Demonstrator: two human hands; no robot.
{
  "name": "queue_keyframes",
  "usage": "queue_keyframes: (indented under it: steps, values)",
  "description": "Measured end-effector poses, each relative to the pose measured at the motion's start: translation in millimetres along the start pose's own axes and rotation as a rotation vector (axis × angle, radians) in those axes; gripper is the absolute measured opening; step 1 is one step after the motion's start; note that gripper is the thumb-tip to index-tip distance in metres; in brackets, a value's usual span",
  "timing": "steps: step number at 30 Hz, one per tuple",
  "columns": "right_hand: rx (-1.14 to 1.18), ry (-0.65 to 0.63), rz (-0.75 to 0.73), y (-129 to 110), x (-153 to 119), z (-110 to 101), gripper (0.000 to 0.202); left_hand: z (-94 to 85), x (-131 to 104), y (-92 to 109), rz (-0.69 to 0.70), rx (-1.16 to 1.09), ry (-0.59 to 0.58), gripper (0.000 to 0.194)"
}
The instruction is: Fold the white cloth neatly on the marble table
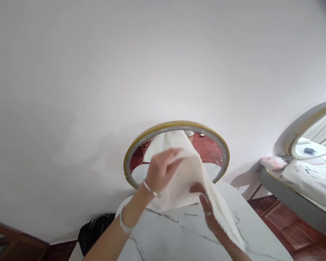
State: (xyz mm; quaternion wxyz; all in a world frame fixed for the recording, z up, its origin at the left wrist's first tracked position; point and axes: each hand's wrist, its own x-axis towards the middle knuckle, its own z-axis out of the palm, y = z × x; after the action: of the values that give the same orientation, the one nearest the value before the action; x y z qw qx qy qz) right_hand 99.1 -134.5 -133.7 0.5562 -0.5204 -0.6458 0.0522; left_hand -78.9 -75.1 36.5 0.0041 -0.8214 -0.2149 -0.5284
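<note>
A thin white cloth (179,185) hangs over the marble-patterned table (163,235), in front of a round mirror. My left hand (161,168), with bands on its wrist, pinches the cloth's upper edge between thumb and fingers. Lower and to the right, my right hand (206,208) has its fingers apart and slightly bent, close against the cloth; whether they touch it I cannot tell. One long side of the cloth falls past my right forearm toward the table's front. Part of the cloth is hidden behind my left hand.
The gold-rimmed mirror (176,125) leans at the white wall, reflecting cloth and red floor. A black bag (93,232) is left of the table. On the right, another table (293,195) holds a pinkish-white packet (273,163), a white printed cloth (309,177) and a second mirror (292,146).
</note>
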Motion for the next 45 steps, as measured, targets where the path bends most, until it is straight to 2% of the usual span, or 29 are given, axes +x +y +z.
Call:
queue_keyframes:
  steps: [1,3,4,6,8,10,12,13,16,19,24,27,30,34,37,39,41,45]
  values:
    - [0.092,-0.001,-0.007,-7,25,-2,0.037,-4.2,20,-8,-0.041,0.042,0.049,0.017]
    - [0.251,0.119,-0.029,-19,66,-3,0.039,-9.0,56,-26,-0.126,0.092,0.106,0.02]
    - [0.26,0.188,-0.042,-23,83,-2,0.039,-9.6,71,-36,-0.163,0.109,0.111,0.021]
    - [0.132,0.299,-0.066,-26,106,1,0.043,-7.4,94,-56,-0.236,0.147,0.09,0.017]
    - [-0.083,0.338,-0.069,-22,117,6,0.049,-1.0,105,-71,-0.299,0.215,0.083,0.007]
    - [-0.238,0.331,-0.057,-14,121,11,0.054,7.8,106,-80,-0.288,0.325,0.158,0.022]
    - [-0.316,0.322,-0.054,-7,123,16,0.056,16.5,101,-81,-0.168,0.424,0.217,0.022]
    - [-0.34,0.322,-0.061,-4,123,17,0.058,20.2,97,-81,-0.09,0.448,0.197,0.017]
    - [-0.37,0.329,-0.085,-1,125,20,0.06,26.4,85,-78,0.095,0.474,-0.009,0.022]
    - [-0.381,0.327,-0.109,-4,130,23,0.061,25.0,77,-78,0.153,0.518,-0.104,0.037]
    - [-0.445,0.316,-0.203,-17,144,35,0.064,7.0,63,-88,0.171,0.47,-0.008,0.028]
    - [-0.506,0.306,-0.31,-30,154,48,0.066,-11.0,38,-102,0.125,0.428,0.107,0.027]
    - [-0.541,0.245,-0.469,-45,160,68,0.069,-27.3,-9,-118,-0.016,0.388,0.27,0.03]
    - [-0.553,0.051,-0.64,-54,148,105,0.062,-35.0,-88,-134,-0.296,0.369,0.472,0.032]
    - [-0.499,-0.083,-0.686,-48,133,128,0.053,-34.8,-125,-141,-0.381,0.418,0.523,0.03]
    - [-0.476,-0.055,-0.668,-42,128,134,0.052,-34.6,-126,-144,-0.303,0.457,0.534,0.029]
    - [-0.489,0.029,-0.618,-36,130,130,0.057,-32.6,-107,-143,-0.15,0.462,0.511,0.031]
    - [-0.533,0.187,-0.452,-26,147,94,0.074,-13.7,-29,-122,0.122,0.444,0.361,0.033]
